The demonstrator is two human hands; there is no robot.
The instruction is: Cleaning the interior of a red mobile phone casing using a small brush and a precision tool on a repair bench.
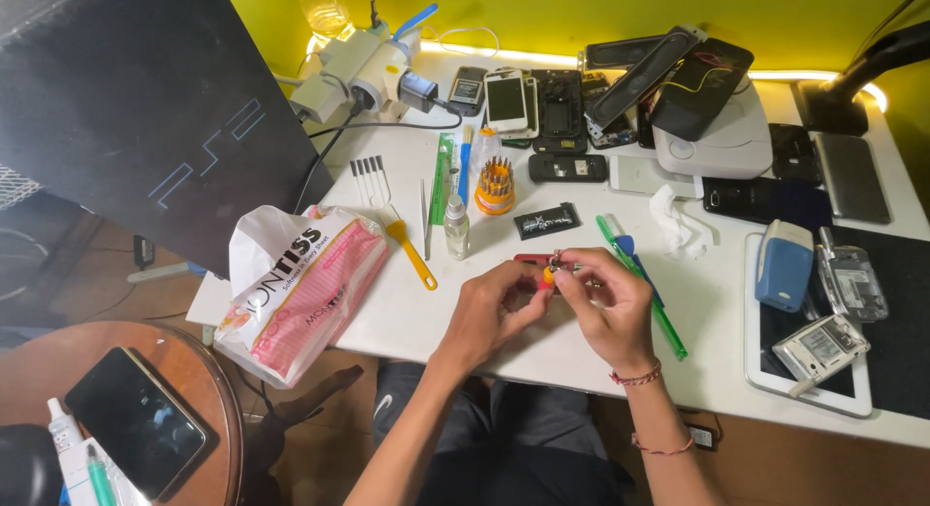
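Note:
My left hand (pixel 489 312) and my right hand (pixel 610 307) meet above the front of the white table (pixel 426 312). Together they pinch a small orange and yellow screwdriver (pixel 549 274) with a metal tip; fingers of both hands close on it. A small red flat piece (pixel 529 259) lies on the table just behind my fingers. A green toothbrush (pixel 649 293) runs diagonally under and beside my right hand.
A pink and white tissue pack (pixel 295 288) lies at the table's left front. An orange bit holder (pixel 495 186), a small clear bottle (pixel 456 225), tweezers (pixel 425 215) and a yellow brush (pixel 412 249) stand behind. Several phones (pixel 542 104) fill the back; a tablet (pixel 809 385) lies right.

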